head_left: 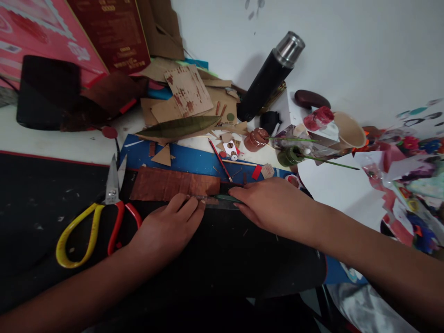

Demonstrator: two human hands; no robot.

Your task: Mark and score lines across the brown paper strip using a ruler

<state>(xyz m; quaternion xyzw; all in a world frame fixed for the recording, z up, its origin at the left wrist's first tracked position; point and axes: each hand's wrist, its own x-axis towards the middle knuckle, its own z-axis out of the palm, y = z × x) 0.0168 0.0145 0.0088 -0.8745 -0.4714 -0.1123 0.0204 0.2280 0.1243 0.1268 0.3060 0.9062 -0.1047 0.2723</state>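
A flat reddish-brown painted piece (176,181) lies on the black mat at the middle. My left hand (173,222) rests its fingertips on a clear strip, likely a ruler (222,203), along the piece's near edge. In my right hand (263,199) is a thin greenish tool (225,197), its end touching the strip to the right of my left fingers. My right fingers are closed round the tool. Open scissors (112,194) with one yellow and one red handle lie left of my left hand, blades pointing away.
Behind the piece lie a blue mat (187,159), a red pencil (220,161), cardboard scraps (190,90) and a long green leaf shape (180,128). Paint jars (255,140) and a black thermos (267,78) stand at the back. White paper (329,189) and clutter fill the right.
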